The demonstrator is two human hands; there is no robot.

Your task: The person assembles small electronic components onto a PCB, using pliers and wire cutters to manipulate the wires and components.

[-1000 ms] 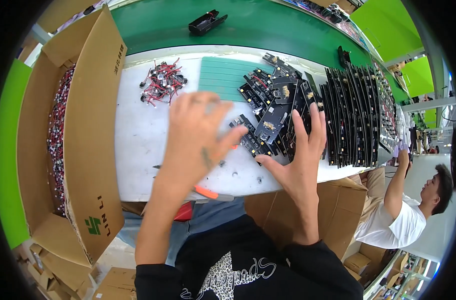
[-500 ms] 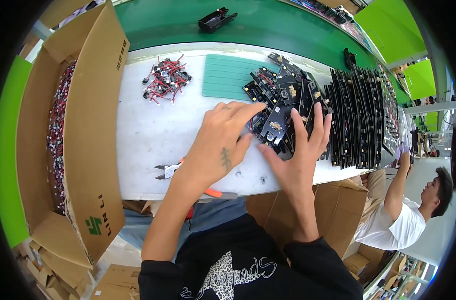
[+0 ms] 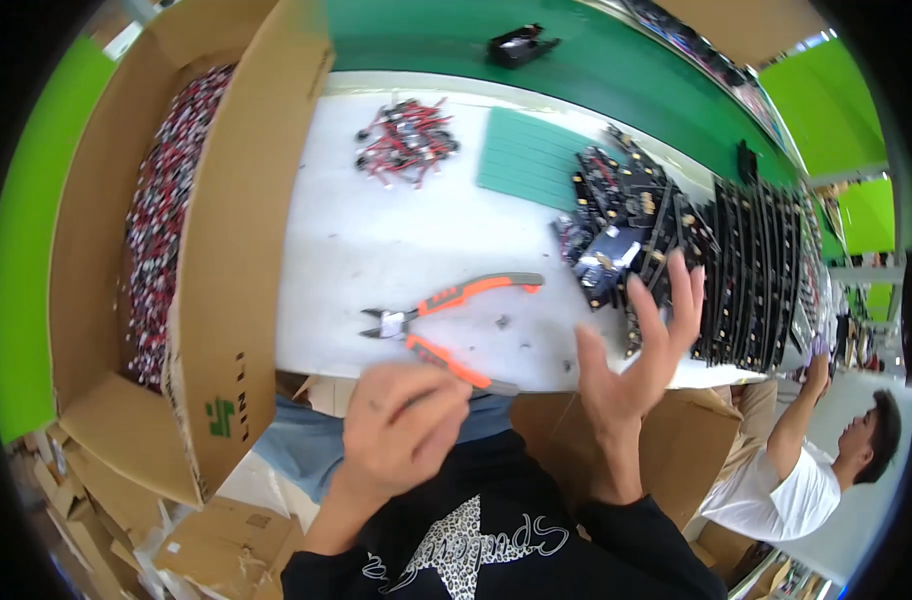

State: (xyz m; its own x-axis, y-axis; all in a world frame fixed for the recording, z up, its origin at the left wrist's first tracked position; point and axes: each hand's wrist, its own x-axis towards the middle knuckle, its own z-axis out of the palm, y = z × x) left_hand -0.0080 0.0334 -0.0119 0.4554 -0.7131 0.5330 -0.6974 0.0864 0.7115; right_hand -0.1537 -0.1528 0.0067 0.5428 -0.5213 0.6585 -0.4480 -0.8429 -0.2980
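An electronics assembly workshop: a white worktop point(image 3: 376, 240) carries orange-handled cutters point(image 3: 461, 294) near the centre and a row of black circuit boards point(image 3: 751, 275) at three o'clock; a cardboard box point(image 3: 241, 230) at nine holds heaped wired parts point(image 3: 176, 220), and another person point(image 3: 776, 490) is at four.

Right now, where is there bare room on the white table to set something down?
The widest patch lies between the wire pile and the pliers, beside the cardboard box. A smaller, speckled one lies between the pliers and the right hand. Loose circuit boards and lined-up boards crowd the right side.
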